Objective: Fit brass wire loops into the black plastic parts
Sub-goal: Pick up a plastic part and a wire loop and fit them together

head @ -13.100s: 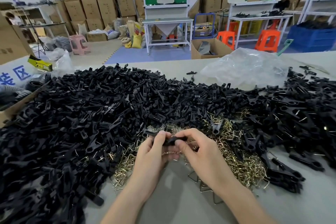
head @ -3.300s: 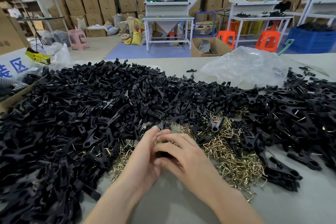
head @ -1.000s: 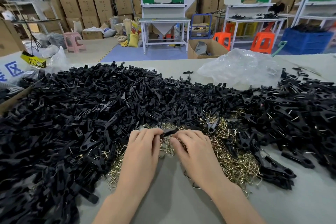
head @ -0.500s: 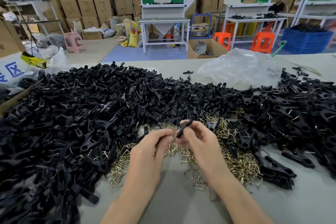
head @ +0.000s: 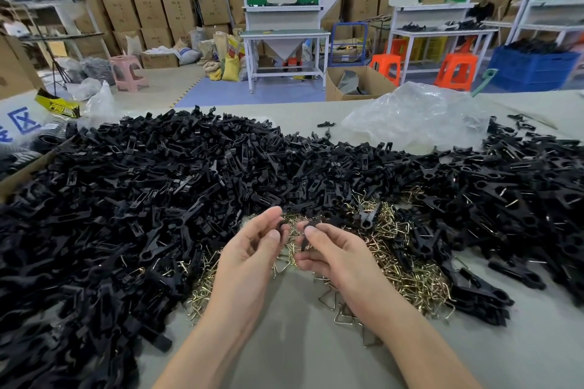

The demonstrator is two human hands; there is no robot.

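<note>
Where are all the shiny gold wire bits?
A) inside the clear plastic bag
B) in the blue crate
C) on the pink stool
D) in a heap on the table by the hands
D: the brass wire loops lie heaped on the table, just past the left hand and right hand, with black plastic parts around them.

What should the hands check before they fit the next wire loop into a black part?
1. Right hand pinches a black part: ok.
2. Left hand holds a small black piece: ok.
3. Wire loop in either hand: cannot tell.
4. Brass wire loops heaped right by the hands: ok.
5. Pile of black parts close on the left: ok.
</note>
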